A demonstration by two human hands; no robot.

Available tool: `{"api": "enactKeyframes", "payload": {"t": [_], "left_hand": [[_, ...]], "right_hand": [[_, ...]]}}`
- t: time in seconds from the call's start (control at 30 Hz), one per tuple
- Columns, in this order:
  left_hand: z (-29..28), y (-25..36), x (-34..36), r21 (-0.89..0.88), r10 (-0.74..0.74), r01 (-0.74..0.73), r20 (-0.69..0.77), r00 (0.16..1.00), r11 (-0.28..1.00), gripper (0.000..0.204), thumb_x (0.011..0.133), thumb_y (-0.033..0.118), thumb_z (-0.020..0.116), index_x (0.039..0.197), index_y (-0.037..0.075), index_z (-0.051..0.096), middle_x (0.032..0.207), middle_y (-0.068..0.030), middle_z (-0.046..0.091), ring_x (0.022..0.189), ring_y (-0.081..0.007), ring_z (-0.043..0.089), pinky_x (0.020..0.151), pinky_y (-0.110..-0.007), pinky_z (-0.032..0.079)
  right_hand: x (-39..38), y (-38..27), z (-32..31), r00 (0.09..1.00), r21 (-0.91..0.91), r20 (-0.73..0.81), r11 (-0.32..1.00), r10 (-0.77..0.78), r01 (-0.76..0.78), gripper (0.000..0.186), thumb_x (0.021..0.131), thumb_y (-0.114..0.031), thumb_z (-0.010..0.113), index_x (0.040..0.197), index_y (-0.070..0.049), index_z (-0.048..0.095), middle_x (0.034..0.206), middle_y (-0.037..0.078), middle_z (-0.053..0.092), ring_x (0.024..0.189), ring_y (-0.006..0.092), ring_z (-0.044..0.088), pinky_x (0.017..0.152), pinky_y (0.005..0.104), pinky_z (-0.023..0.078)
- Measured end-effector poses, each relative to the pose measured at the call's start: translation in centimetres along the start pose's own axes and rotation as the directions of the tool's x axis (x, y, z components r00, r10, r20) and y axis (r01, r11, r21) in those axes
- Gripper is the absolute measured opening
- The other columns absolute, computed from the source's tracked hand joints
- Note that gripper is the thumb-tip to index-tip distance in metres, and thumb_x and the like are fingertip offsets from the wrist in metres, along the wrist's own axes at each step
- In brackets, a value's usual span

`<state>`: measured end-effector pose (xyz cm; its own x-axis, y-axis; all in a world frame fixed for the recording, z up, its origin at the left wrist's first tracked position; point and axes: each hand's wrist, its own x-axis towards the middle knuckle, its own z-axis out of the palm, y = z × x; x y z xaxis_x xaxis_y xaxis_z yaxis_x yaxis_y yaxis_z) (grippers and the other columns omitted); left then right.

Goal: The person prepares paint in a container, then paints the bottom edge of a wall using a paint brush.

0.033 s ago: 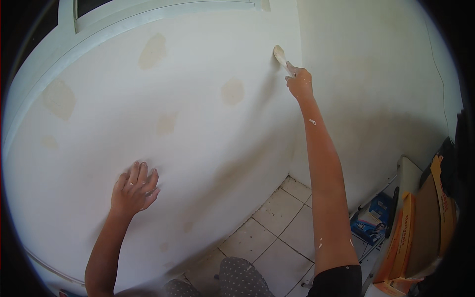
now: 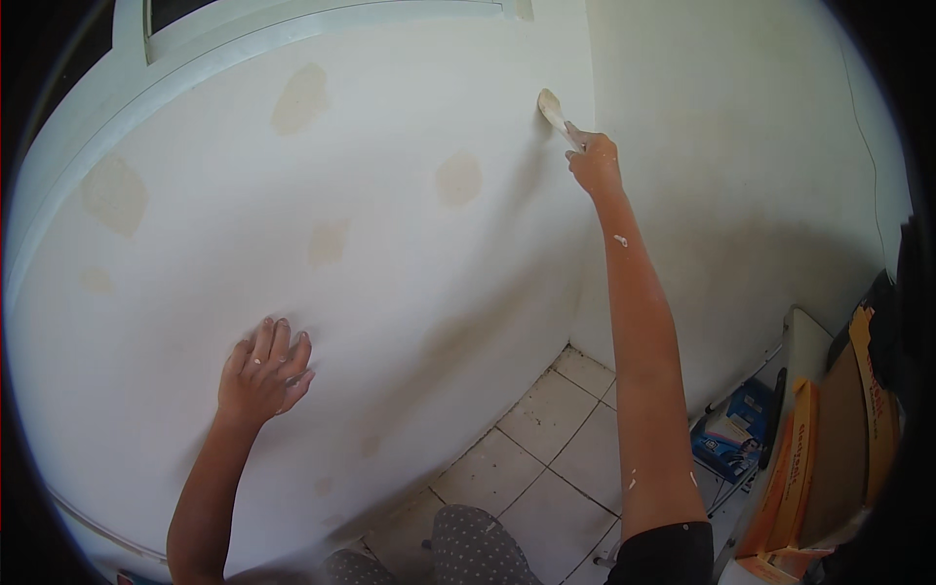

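Observation:
High on the white wall [image 2: 390, 322], close to the corner, a paintbrush [image 2: 551, 107] with pale bristles meets the surface or hovers very near it. My right hand [image 2: 597, 161] grips its light handle, with that arm stretched far forward. White paint spots dot the hand and forearm. Lower on the same wall, to the left, my left hand [image 2: 263, 369] rests with fingers spread, apparently touching it; nothing is in it. Beige patches mark the wall, among them an upper patch [image 2: 299, 97], a middle patch [image 2: 458, 179] and a left patch [image 2: 115, 195].
A window frame [image 2: 132, 54] runs along the upper left. The side wall [image 2: 721, 156] meets the painted wall at the right, with a thin cable [image 2: 862, 136]. Below are floor tiles [image 2: 531, 419]. At lower right stand an orange-edged cardboard box [image 2: 829, 458] and a blue package [image 2: 731, 434].
My right hand and forearm have shifted very slightly to the right, while the brush tip stays at nearly the same spot. My left hand is practically still.

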<state>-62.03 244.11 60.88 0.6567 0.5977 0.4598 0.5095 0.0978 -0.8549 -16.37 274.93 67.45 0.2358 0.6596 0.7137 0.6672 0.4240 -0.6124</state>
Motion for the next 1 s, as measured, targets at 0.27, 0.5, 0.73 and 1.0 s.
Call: {"api": "enactKeyframes", "payload": {"t": [0.27,0.5,0.73,1.0], "left_hand": [[0.0,-0.1,-0.2,0.007,0.002,-0.002,0.002,1.0,1.0,0.052,0.083,0.052,0.061,0.124,0.022,0.051,0.132,-0.0068,0.048,0.126,-0.0228,0.045,0.088,-0.038,0.043],[0.0,0.2,0.1,0.026,-0.002,0.002,0.0,1.0,1.0,0.051,0.084,0.054,0.059,0.124,0.024,0.049,0.129,-0.004,0.049,0.124,-0.0197,0.046,0.086,-0.036,0.043],[-0.3,-0.1,0.2,0.032,-0.003,0.002,0.01,1.0,0.999,0.052,0.084,0.053,0.061,0.124,0.023,0.049,0.129,-0.004,0.049,0.124,-0.0199,0.046,0.085,-0.035,0.044],[-0.5,-0.2,0.3,0.017,0.001,-0.002,0.011,1.0,1.0,0.05,0.085,0.051,0.06,0.123,0.022,0.05,0.127,-0.0038,0.05,0.123,-0.0205,0.047,0.085,-0.035,0.045]], "right_hand": [[0.4,-0.5,-4.0,0.988,-0.012,0.112,0.994,0.106,-0.105,0.045,0.08,-0.003,0.066,0.122,-0.021,0.069,0.083,0.015,0.07,0.065,0.0232,0.067,0.067,0.0346,0.055],[2.2,-1.4,-4.4,0.971,-0.203,0.235,0.979,0.032,0.016,0.044,0.08,-0.003,0.066,0.121,-0.017,0.069,0.081,0.015,0.071,0.065,0.0199,0.067,0.068,0.0337,0.054],[1.5,-4.8,-7.8,0.973,-0.095,0.228,0.995,0.033,-0.011,0.045,0.08,0.0,0.064,0.121,-0.017,0.069,0.072,0.011,0.069,0.064,0.0158,0.065,0.066,0.0315,0.053],[3.0,-6.7,-4.8,0.982,-0.242,0.178,0.965,-0.057,0.1,0.042,0.078,-0.002,0.066,0.118,-0.014,0.071,0.075,0.013,0.07,0.065,0.0171,0.066,0.069,0.0322,0.053]]}}
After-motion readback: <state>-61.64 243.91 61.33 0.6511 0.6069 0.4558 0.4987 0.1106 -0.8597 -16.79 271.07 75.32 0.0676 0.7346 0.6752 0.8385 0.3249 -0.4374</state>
